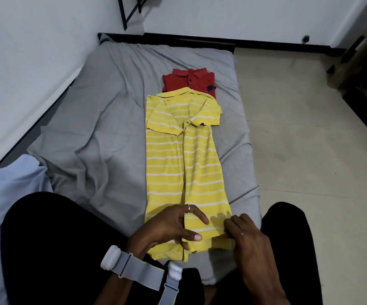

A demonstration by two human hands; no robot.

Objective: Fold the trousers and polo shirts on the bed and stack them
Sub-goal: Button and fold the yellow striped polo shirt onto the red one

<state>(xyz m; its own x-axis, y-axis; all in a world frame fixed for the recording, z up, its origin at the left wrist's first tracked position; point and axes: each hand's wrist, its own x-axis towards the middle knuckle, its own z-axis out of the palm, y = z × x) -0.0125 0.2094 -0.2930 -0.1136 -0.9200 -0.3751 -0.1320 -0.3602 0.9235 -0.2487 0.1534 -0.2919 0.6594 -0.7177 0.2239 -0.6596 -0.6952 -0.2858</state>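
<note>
**Two hands at the yellow polo's hem**

The yellow polo shirt (178, 164), white-striped, lies lengthwise on the grey bed (112, 106), with both sides and sleeves folded in to a narrow strip. At its near hem the left hand (169, 227) rests on the cloth, fingers and thumb spread apart. The right hand (246, 232) has its fingers curled together, pinching the hem's right corner. Just beyond the yellow collar, touching it, sits a folded red polo shirt (191, 81). Left of the yellow shirt there is a wide stretch of wrinkled sheet, then a light blue cloth (6, 194) and the wall (24, 51). To its right the mattress edge runs close, with tiled floor (310, 128) past it.
</note>
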